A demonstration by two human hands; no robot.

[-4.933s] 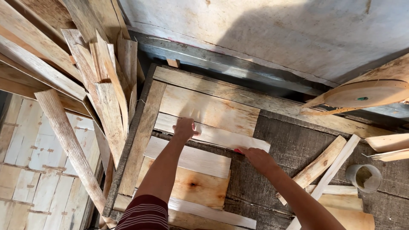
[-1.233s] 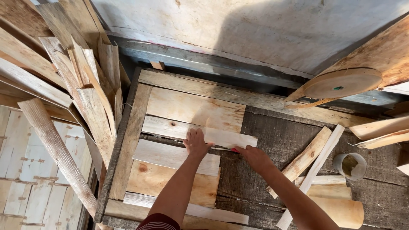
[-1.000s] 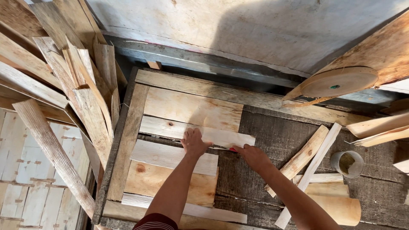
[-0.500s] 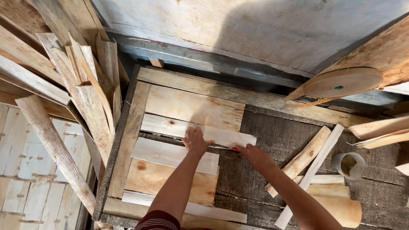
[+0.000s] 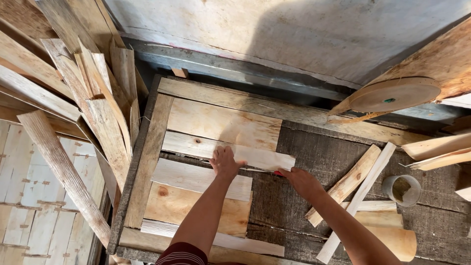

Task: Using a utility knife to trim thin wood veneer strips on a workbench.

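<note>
Here, two hands work a pale slat (image 5: pixel 228 152) laid across a slatted wooden frame (image 5: pixel 147 162) on the bench (image 5: pixel 314 157).

The left hand (image 5: pixel 225 163) presses flat, fingers spread, on the slat's near edge; the right hand (image 5: pixel 303 181) pinches something small and red just under the slat's right end, though I cannot tell what. The slat looks loose, so uneven pressure could skew it over the gap, and its rough right end sits close enough to the right grip to splinter fingers.
</note>
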